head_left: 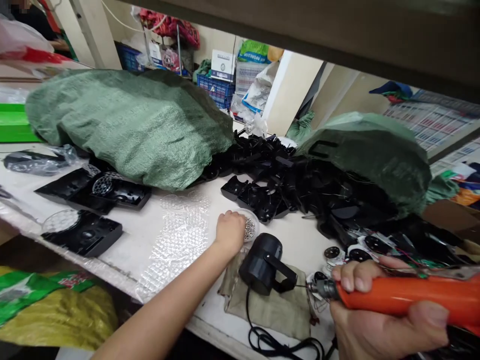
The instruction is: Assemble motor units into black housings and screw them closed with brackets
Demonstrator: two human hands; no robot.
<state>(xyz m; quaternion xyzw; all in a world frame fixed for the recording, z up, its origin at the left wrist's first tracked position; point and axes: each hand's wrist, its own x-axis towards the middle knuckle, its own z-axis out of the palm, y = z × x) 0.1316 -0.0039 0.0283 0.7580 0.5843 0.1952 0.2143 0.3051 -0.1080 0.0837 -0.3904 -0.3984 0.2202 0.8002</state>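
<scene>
My left hand [230, 233] is at a small round white dish [256, 225] of tiny silver screws [249, 228]. Its fingers are curled down at the dish's edge, and the fingertips are hidden. My right hand [371, 310] is wrapped round an orange electric screwdriver [408, 295], whose thin bit points left. Between the hands, a black cylindrical housing [261, 263] with a bracket [282, 274] rests on a folded beige cloth [270, 310]. The bit's tip is close to the bracket; whether they touch I cannot tell. A black cable [268, 337] runs down from the housing.
Black plastic parts [270, 175] are heaped behind, partly under a dark green sack [367, 155]. Another green woven sack [135, 120] lies at the left, beside black shells [88, 230] and bubble wrap [176, 240]. Small wired discs [359, 253] lie near the screwdriver. A beam [300, 30] crosses overhead.
</scene>
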